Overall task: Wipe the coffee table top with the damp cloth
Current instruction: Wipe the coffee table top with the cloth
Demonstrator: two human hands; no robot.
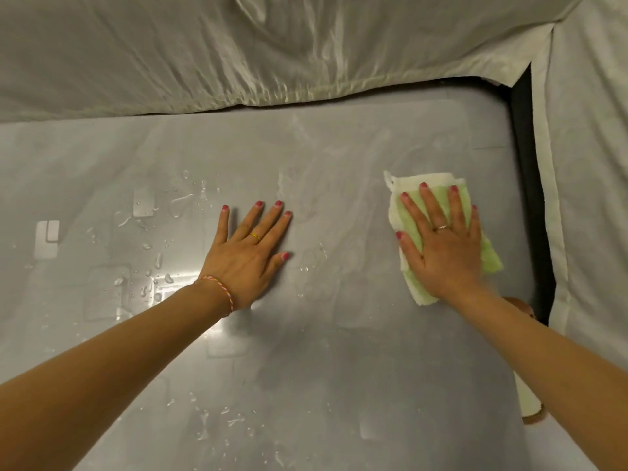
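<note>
Both forearms reach from the lower frame: left hand (253,253) braces flat, fingers straight, on the wet table (339,368), while right hand (441,246), fingers spread, presses the damp cloth (404,215) flat at right of centre, apparently for wiping.

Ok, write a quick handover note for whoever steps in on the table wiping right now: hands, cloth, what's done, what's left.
Right hand: flat, fingers straight, pressing the green and white cloth onto the right part of the table top.
Left hand: flat on the table near the middle, holding nothing.
Done: the area between the hands and toward the far edge shows wipe streaks.
Left: water droplets remain on the left side and on the near part of the top.
</note>
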